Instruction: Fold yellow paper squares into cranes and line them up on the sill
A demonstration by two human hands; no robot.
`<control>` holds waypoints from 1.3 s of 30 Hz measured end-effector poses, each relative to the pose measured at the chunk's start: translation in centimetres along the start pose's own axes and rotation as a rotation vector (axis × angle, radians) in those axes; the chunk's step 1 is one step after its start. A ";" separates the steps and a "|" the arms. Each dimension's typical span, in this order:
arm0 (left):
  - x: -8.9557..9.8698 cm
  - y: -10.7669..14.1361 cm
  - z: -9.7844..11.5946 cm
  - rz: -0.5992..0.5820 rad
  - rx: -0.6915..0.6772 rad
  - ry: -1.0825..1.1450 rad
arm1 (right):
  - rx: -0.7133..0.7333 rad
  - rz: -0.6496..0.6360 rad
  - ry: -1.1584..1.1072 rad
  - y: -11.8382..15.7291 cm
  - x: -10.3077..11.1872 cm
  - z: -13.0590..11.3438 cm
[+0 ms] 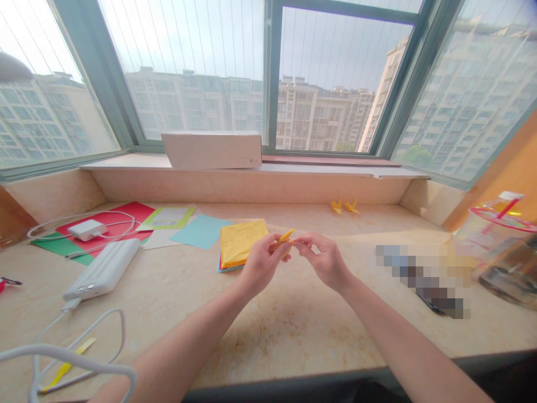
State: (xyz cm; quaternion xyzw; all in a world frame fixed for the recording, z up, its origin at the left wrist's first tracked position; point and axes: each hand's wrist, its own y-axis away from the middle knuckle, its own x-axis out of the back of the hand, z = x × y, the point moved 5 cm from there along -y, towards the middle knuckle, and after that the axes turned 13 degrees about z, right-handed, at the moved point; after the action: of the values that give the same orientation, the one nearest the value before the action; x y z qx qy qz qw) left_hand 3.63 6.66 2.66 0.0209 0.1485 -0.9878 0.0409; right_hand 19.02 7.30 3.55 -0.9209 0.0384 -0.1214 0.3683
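Note:
Above the middle of the counter, my left hand (265, 258) pinches a small folded piece of yellow paper (286, 236), its pointed tip sticking up past the fingers. My right hand (322, 256) is closed too, thumb and fingertips pressed on the right end of the same paper. Fingers cover much of the fold, so its full shape is hidden. Just left of my left hand lies a stack of yellow paper squares (239, 242), with other colours at its bottom edge. Two folded yellow paper cranes (336, 206) stand further back to the right.
Loose blue (203, 232), red and green sheets lie back left. A white power bank (103, 270), a charger (87, 229) and looped cables (121, 330) occupy the left side. A blurred-out phone-like object (423, 282) and clear drink containers (490, 235) are right. A white box (212, 151) stands on the sill.

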 end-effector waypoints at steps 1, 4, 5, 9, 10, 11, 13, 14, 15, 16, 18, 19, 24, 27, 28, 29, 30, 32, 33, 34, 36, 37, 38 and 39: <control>0.0 0.0 0.0 0.000 -0.012 -0.006 | -0.036 0.003 -0.011 0.0 0.0 0.2; 0.0 -0.1 0.0 -0.001 -0.045 -0.028 | -0.140 0.024 -0.042 0.1 0.0 0.7; 0.0 -0.1 0.0 0.002 -0.058 -0.040 | -0.173 0.030 -0.054 0.1 0.0 0.8; 0.2 -0.1 0.1 0.029 -0.127 -0.109 | -0.316 0.020 -0.135 -0.1 0.0 0.8; 0.3 -0.1 0.2 0.033 -0.149 -0.131 | -0.340 -0.006 -0.156 -0.1 -0.1 0.7; 0.4 0.0 0.3 0.034 -0.173 -0.154 | -0.356 -0.041 -0.174 -0.2 -0.3 0.6; 0.5 0.0 0.5 0.030 -0.220 -0.197 | -0.367 -0.115 -0.196 -0.2 -0.5 0.4; 0.5 0.1 0.6 0.028 -0.241 -0.215 | -0.369 -0.141 -0.204 -0.2 -0.6 0.3; 0.5 0.1 0.7 0.025 -0.260 -0.231 | -0.373 -0.154 -0.212 -0.3 -0.7 0.3; 0.6 0.2 0.9 0.024 -0.275 -0.245 | -0.379 -0.158 -0.221 -0.3 -0.7 0.3; 0.6 0.2 1.2 0.021 -0.301 -0.272 | -0.395 -0.152 -0.233 -0.3 -0.6 0.3; 0.6 0.3 1.3 0.018 -0.313 -0.284 | -0.403 -0.149 -0.238 -0.3 -0.6 0.3; 0.4 0.3 1.8 0.003 -0.366 -0.323 | -0.431 -0.135 -0.295 -0.4 -0.6 0.0; 0.4 0.3 1.9 0.002 -0.375 -0.333 | -0.438 -0.128 -0.313 -0.4 -0.5 0.0; 0.4 0.3 1.9 0.001 -0.377 -0.335 | -0.442 -0.127 -0.318 -0.4 -0.5 0.0; 0.4 0.2 1.9 0.001 -0.378 -0.336 | -0.446 -0.127 -0.324 -0.4 -0.5 0.1; 0.5 0.2 1.8 0.002 -0.380 -0.337 | -0.451 -0.124 -0.328 -0.4 -0.6 0.1; 0.5 0.2 1.8 0.007 -0.382 -0.340 | -0.465 -0.098 -0.329 -0.3 -0.5 0.3; 0.5 0.2 1.8 0.011 -0.384 -0.341 | -0.471 -0.083 -0.326 -0.3 -0.5 0.4; 0.5 0.2 1.8 0.015 -0.387 -0.341 | -0.477 -0.070 -0.322 -0.3 -0.4 0.5; 0.5 0.2 1.9 0.023 -0.395 -0.341 | -0.486 -0.062 -0.319 -0.4 -0.3 0.6; 0.5 0.3 1.9 0.027 -0.401 -0.339 | -0.490 -0.065 -0.321 -0.4 -0.3 0.6; 0.5 0.3 2.0 0.028 -0.406 -0.336 | -0.498 -0.072 -0.325 -0.4 -0.2 0.6; 0.5 0.3 2.0 0.029 -0.411 -0.333 | -0.508 -0.078 -0.332 -0.4 -0.2 0.7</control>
State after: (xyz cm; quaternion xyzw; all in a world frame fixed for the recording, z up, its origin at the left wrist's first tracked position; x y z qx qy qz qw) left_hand 3.13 5.72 4.45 -0.1486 0.3369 -0.9261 0.0821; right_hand 18.98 8.04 3.31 -0.9916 -0.0287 0.0304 0.1225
